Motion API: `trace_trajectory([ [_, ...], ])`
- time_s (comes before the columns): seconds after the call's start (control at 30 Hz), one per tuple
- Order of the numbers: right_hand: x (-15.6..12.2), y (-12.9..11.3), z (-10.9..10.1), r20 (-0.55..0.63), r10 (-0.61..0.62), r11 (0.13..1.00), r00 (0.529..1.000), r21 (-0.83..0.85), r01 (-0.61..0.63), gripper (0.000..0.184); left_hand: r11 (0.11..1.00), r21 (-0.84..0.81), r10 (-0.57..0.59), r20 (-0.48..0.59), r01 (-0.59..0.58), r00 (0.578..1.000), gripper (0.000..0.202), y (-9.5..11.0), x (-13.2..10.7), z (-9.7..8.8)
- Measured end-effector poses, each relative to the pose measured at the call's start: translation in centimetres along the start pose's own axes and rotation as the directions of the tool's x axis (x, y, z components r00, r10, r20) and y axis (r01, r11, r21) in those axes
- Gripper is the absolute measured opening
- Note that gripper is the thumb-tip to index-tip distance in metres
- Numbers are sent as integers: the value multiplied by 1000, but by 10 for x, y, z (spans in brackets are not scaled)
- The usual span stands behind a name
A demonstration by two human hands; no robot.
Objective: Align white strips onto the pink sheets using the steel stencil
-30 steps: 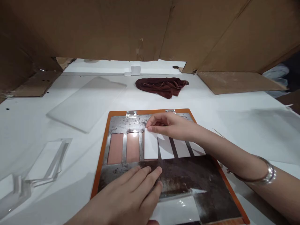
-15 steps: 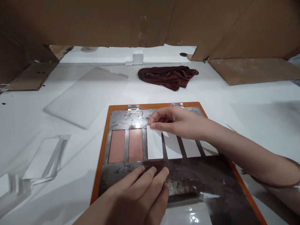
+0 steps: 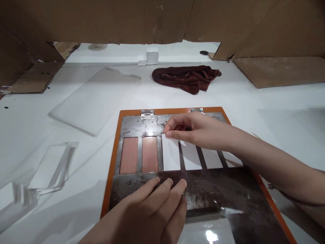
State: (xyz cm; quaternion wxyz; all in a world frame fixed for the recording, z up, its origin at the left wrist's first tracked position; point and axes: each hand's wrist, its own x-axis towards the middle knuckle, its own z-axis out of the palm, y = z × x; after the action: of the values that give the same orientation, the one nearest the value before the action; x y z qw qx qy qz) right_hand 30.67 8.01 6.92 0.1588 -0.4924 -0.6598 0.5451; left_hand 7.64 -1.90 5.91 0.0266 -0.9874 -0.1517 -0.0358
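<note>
A dark metal plate (image 3: 243, 200) with a row of rectangular slots lies on an orange board (image 3: 108, 189), joined by two small hinges at the back. The two leftmost slots show a bare pinkish-brown base (image 3: 129, 155). White cards lie in the slots to their right. At the upper left corner of the third slot's white card (image 3: 171, 156), my right hand (image 3: 195, 130) pinches with thumb and index finger; its forearm partly covers the cards farther right. My left hand (image 3: 154, 206) rests on the plate below the slots, fingers stretched out flat.
On the left lie a loose stack of white cards (image 3: 48, 166) and a blurred pile of more white pieces (image 3: 22, 195). A translucent sheet (image 3: 93, 101) lies behind them. Beyond the board sits a folded maroon cloth (image 3: 185, 78). Cardboard walls (image 3: 127, 23) enclose the back.
The view has shifted slightly, so everything appears a little higher and to the right. Both hands keep nearly the same places, the right still at the third slot's card.
</note>
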Motion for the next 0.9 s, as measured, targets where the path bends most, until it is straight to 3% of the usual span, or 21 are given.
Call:
trace_trajectory([
  [0.43, 1, 1, 4, -15, -26, 1000, 1000, -14, 26, 10, 998, -28, 49, 34, -48, 998, 47, -3, 3, -12],
  [0.73, 2, 0, 6, -38, -34, 998, 999, -48, 32, 11, 954, -209, -195, 106, 214, 975, 46, -6, -6, -8],
  [0.9, -2, -2, 6, -61, -86, 986, 994, -151, 76, 12, 934, -258, -226, 114, 248, 967, 43, -8, -6, -10],
])
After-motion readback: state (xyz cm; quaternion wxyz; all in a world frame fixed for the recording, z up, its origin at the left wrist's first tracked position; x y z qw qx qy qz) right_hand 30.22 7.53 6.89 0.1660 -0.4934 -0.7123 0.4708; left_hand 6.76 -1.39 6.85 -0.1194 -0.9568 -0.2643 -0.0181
